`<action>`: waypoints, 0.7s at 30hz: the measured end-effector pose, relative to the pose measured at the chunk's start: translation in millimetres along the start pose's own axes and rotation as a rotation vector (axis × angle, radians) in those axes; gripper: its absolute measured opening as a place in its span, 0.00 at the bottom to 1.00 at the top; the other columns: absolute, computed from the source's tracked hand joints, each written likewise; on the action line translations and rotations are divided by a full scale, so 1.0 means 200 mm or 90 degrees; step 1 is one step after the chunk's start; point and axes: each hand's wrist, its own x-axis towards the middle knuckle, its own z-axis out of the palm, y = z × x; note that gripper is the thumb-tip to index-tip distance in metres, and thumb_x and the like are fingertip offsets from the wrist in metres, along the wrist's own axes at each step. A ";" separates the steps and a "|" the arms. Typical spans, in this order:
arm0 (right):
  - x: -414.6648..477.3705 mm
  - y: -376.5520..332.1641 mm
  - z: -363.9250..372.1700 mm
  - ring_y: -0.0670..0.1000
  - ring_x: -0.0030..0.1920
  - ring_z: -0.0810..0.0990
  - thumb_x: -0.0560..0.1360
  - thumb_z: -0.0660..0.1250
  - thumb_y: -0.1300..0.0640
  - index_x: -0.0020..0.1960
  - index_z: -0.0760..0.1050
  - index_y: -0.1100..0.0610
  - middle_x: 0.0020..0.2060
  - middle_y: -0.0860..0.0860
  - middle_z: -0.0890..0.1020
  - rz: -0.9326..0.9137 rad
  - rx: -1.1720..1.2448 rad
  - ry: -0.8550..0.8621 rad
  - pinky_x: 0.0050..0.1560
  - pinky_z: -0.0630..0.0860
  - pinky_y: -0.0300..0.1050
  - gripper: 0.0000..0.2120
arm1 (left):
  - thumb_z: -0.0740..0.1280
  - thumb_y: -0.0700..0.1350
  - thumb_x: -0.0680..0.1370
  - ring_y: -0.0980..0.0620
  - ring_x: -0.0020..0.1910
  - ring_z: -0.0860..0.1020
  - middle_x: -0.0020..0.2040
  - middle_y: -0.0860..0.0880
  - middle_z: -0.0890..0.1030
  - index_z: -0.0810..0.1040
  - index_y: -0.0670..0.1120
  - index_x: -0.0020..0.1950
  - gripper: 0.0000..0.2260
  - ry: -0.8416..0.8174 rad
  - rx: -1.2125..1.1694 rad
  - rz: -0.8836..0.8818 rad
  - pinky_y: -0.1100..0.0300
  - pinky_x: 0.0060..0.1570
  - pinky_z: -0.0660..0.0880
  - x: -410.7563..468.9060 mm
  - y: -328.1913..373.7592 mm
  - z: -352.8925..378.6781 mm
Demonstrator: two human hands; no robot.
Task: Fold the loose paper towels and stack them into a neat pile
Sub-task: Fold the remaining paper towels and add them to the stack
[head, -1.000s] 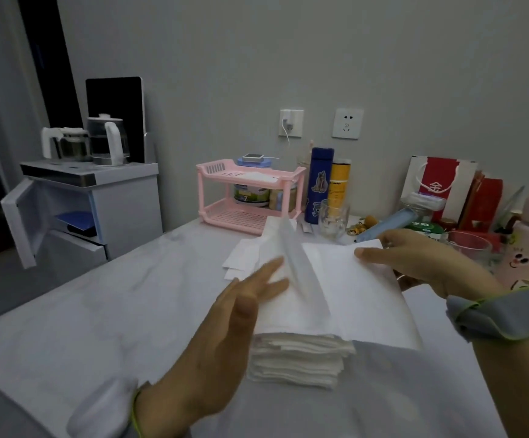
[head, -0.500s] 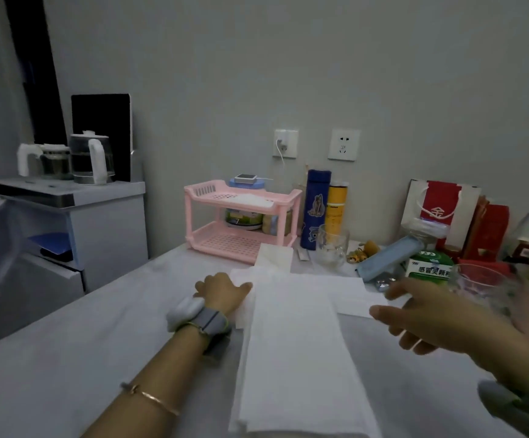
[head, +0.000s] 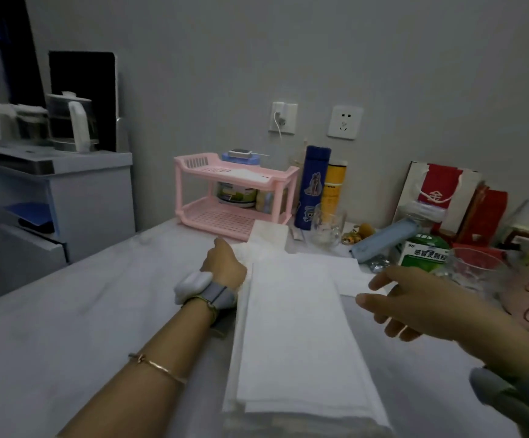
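Head view: a bench covered in white cloth carries the work.

Task items: a tall pile of folded white paper towels stands at the near edge of the bench and runs lengthwise towards its middle. The top sheet is flat and narrow, and the layered edges show at the near end. Beyond the pile, towards the far edge, lie loose white paper towels, partly rumpled. A flat white sheet projects from under the pile's far right corner.

Hands: the left hand is stretched forward beside the pile's far left corner, with the back of the hand up and touching the loose towels. Its fingers are hidden, so I cannot tell whether it grips a sheet. Its wrist bears a grey strap with a white pad, and a thin gold bangle sits on the forearm. The right hand hangs just right of the pile with its fingers spread and relaxed, holding nothing.

Far edge of bench: a pink plastic two-tier rack, a tall blue cylindrical flask, a yellow tube and a clear glass mug. A green and white carton and a red and white paper bag stand towards the far right corner.
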 end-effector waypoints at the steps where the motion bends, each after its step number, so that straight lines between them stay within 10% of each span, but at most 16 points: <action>1: 0.00 0.00 0.00 0.46 0.36 0.81 0.73 0.66 0.45 0.57 0.68 0.52 0.40 0.50 0.81 -0.002 0.008 0.000 0.34 0.78 0.37 0.17 | 0.62 0.38 0.77 0.39 0.57 0.74 0.60 0.38 0.73 0.65 0.38 0.63 0.16 0.010 -0.010 0.015 0.54 0.49 0.69 -0.01 0.00 -0.02; 6: -0.01 -0.01 0.00 0.46 0.34 0.81 0.74 0.66 0.48 0.51 0.69 0.52 0.38 0.49 0.81 -0.032 0.051 0.023 0.32 0.76 0.36 0.11 | 0.70 0.32 0.72 0.40 0.53 0.77 0.58 0.36 0.77 0.73 0.31 0.57 0.15 -0.128 -0.335 -0.019 0.47 0.56 0.74 -0.01 0.05 -0.20; 10: -0.03 -0.03 -0.01 0.45 0.32 0.80 0.76 0.65 0.53 0.43 0.72 0.52 0.35 0.49 0.81 -0.086 0.108 0.095 0.28 0.72 0.34 0.04 | 0.65 0.35 0.76 0.48 0.32 0.79 0.37 0.43 0.82 0.76 0.40 0.44 0.02 -0.257 -0.505 -0.001 0.58 0.36 0.78 -0.07 0.17 -0.45; 15: -0.05 -0.07 -0.03 0.47 0.33 0.80 0.76 0.64 0.55 0.44 0.77 0.55 0.35 0.50 0.82 -0.164 0.324 0.171 0.29 0.73 0.34 0.05 | 0.62 0.40 0.78 0.52 0.34 0.82 0.38 0.48 0.83 0.77 0.44 0.47 0.05 -0.324 -0.611 0.107 0.59 0.34 0.80 -0.24 0.28 -0.73; 21: -0.12 -0.14 -0.05 0.49 0.29 0.80 0.74 0.60 0.45 0.48 0.78 0.61 0.32 0.54 0.81 -0.122 0.727 -0.059 0.25 0.75 0.38 0.20 | 0.64 0.37 0.76 0.56 0.35 0.82 0.36 0.53 0.84 0.78 0.46 0.47 0.06 -0.281 -0.482 0.355 0.62 0.35 0.80 -0.50 0.37 -0.82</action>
